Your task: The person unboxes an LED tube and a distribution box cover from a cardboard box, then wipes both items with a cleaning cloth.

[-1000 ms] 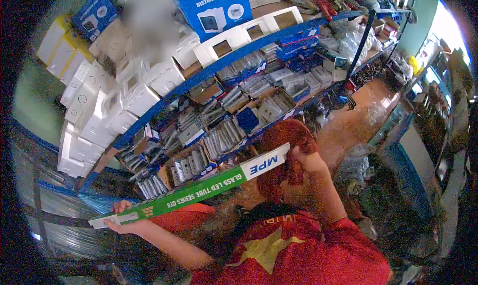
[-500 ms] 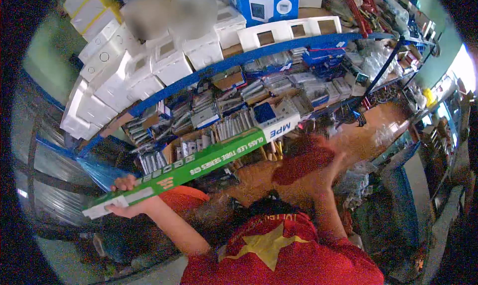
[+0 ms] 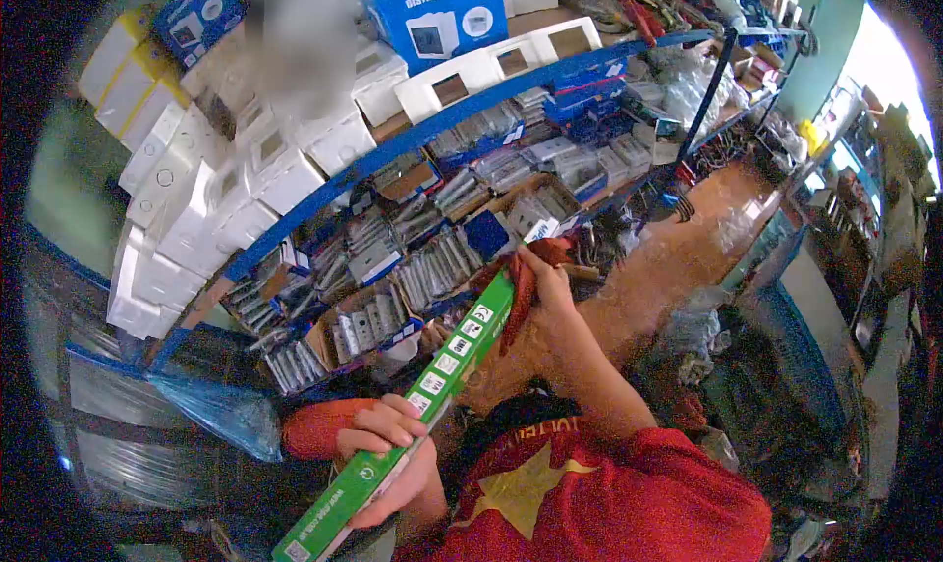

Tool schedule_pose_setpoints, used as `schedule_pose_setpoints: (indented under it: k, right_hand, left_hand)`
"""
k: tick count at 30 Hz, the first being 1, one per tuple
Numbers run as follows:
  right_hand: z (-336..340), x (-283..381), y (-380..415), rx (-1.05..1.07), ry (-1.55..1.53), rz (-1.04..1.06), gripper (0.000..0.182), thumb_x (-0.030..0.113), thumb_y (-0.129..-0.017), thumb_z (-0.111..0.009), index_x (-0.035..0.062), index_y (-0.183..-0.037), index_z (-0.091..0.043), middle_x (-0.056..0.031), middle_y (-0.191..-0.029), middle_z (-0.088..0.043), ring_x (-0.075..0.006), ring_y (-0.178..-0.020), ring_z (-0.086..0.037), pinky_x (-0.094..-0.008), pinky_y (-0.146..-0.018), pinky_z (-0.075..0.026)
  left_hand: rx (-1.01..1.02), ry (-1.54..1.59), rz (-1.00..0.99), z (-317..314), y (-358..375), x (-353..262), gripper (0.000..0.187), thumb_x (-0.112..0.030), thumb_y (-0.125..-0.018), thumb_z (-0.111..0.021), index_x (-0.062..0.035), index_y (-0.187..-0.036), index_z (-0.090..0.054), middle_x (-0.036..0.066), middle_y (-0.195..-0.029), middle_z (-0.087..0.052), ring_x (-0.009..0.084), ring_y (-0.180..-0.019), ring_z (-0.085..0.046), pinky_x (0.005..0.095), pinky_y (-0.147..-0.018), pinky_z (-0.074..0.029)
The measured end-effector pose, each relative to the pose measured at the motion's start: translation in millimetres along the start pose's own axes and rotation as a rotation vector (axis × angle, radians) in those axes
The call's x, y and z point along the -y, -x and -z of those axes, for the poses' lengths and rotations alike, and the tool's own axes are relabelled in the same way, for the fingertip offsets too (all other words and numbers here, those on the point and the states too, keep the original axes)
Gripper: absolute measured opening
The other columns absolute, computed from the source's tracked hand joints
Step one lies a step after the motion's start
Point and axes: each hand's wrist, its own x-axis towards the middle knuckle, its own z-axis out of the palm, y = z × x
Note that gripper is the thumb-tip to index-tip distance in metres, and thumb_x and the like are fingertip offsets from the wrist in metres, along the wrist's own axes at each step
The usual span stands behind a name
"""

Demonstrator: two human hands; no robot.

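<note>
A long green and white LED tube box (image 3: pixel 454 358) slants across the front of my body. My left hand (image 3: pixel 391 454) is closed around its lower part, thumb below and fingers over the top. Near the box's upper end, my right hand (image 3: pixel 546 279) grips a dark red cloth (image 3: pixel 523 292), which is wrapped over the box and hides part of it. Beyond the cloth a bit of the white end with blue lettering shows.
Ahead stands a blue-edged shelf (image 3: pixel 447 105) with white plastic boxes and a blue distribution box carton (image 3: pixel 437 27) on top. Lower down are cartons of packed switch plates (image 3: pixel 437 267). A red rounded object (image 3: pixel 319 429) is beside my left hand. Brown floor (image 3: pixel 658 277) runs to the right.
The box has swung to a steeper slant, and my left hand has moved right and down with it. My right hand has brought the cloth left and up onto the box.
</note>
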Motion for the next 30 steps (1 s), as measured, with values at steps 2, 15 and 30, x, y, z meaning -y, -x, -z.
schedule_pose_setpoints:
  k: [2, 15, 30]
  right_hand:
    - [-17, 25, 8, -0.205, 0.144, 0.126, 0.018, 0.010, -0.080, -0.067, 0.0080, -0.093, -0.056, -0.0047, -0.083, -0.061, -0.0192, -0.071, -0.059, -0.0334, -0.064, -0.050]
    - [89, 69, -85, -0.159, -0.139, 0.417, 0.023, 0.016, -0.080, -0.066, 0.0043, -0.097, -0.058, -0.0067, -0.088, -0.063, -0.0198, -0.077, -0.061, -0.0309, -0.071, -0.051]
    - [237, -84, -57, -0.140, 0.690, 0.453, 0.044, 0.034, -0.093, -0.054, 0.0043, -0.125, -0.046, -0.0046, -0.105, -0.054, -0.0156, -0.097, -0.051, -0.0278, -0.085, -0.042]
  left_hand:
    - [0.026, 0.051, -0.026, 1, -1, -10, 0.073, -0.081, -0.072, -0.041, -0.0083, -0.079, -0.043, 0.006, -0.064, -0.047, 0.0172, -0.050, -0.045, 0.0331, -0.057, -0.039]
    - [0.004, 0.140, 0.039, -14, -23, -22, 0.074, -0.080, -0.077, -0.031, -0.0076, -0.079, -0.046, 0.006, -0.064, -0.048, 0.0196, -0.049, -0.049, 0.0331, -0.054, -0.041]
    - [-0.466, -0.214, 0.319, 14, -34, 58, 0.047, -0.049, -0.088, -0.049, -0.0066, -0.106, -0.045, 0.010, -0.077, -0.057, 0.0228, -0.063, -0.059, 0.0362, -0.060, -0.051]
